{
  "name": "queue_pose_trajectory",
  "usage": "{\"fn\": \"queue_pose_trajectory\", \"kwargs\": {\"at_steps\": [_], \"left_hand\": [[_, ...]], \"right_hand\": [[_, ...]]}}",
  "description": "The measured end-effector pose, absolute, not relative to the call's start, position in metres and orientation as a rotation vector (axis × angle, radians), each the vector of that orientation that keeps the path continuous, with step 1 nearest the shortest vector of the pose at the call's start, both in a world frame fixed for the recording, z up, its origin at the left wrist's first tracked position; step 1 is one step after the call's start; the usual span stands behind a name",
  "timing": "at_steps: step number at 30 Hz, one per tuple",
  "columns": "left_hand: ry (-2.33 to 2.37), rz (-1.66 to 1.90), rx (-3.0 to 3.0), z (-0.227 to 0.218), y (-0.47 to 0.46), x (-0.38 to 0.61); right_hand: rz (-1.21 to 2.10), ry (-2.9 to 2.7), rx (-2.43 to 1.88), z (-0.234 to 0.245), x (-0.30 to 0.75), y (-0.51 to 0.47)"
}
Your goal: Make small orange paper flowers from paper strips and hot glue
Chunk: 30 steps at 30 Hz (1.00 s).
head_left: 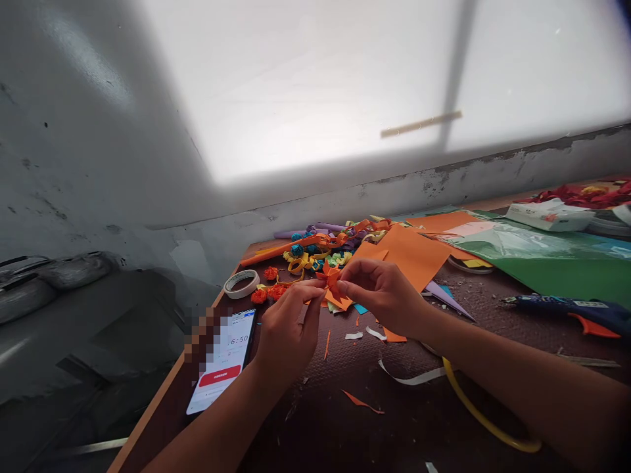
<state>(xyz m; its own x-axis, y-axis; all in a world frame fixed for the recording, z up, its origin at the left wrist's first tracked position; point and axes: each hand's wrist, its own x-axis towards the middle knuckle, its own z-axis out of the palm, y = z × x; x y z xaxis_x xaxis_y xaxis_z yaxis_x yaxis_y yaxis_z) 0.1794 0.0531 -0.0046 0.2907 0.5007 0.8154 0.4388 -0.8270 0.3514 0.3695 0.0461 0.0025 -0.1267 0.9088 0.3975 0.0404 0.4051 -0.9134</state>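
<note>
An orange paper flower (331, 277) with pointed petals is held up between my two hands, above the brown table. My left hand (292, 322) pinches its left side between thumb and fingers. On the other side, my right hand (372, 289) has thumb and forefinger closed at the petals. Part of the flower is hidden behind my fingertips. Just behind it lie crumpled paper flowers (315, 257) in yellow, blue and purple. Red-orange paper balls (259, 296) rest to the left of the flower. Orange paper sheets (411, 253) spread out behind my right hand.
A tape roll (241, 284) and a phone (221, 368) with a lit screen lie near the table's left edge. To the right are a dark blue glue gun (566, 307), green sheets (557, 263) and a tissue pack (549, 214). A yellow ring (486, 420) lies under my right forearm, among paper scraps.
</note>
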Motion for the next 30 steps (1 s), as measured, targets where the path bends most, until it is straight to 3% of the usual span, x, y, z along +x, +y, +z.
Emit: {"fn": "queue_pose_trajectory", "kwargs": {"at_steps": [3,8,15,19,30], "left_hand": [[0.853,1.6,2.472,-0.002,0.053,0.179],[0.865,1.559,1.992,0.004,0.058,0.179],[0.762,1.15,1.589,0.008,0.07,0.179],[0.779,1.143,1.529,0.009,0.069,0.178],[0.828,1.12,1.518,0.01,0.071,0.177]], "right_hand": [[0.79,-1.59,-0.893,0.003,0.371,0.045],[0.179,-1.946,-0.831,0.004,0.38,0.045],[-0.234,-2.204,-0.727,0.006,0.384,0.045],[-0.188,-2.202,-0.707,0.007,0.382,0.042],[0.466,-1.823,-0.965,0.001,0.379,0.045]]}}
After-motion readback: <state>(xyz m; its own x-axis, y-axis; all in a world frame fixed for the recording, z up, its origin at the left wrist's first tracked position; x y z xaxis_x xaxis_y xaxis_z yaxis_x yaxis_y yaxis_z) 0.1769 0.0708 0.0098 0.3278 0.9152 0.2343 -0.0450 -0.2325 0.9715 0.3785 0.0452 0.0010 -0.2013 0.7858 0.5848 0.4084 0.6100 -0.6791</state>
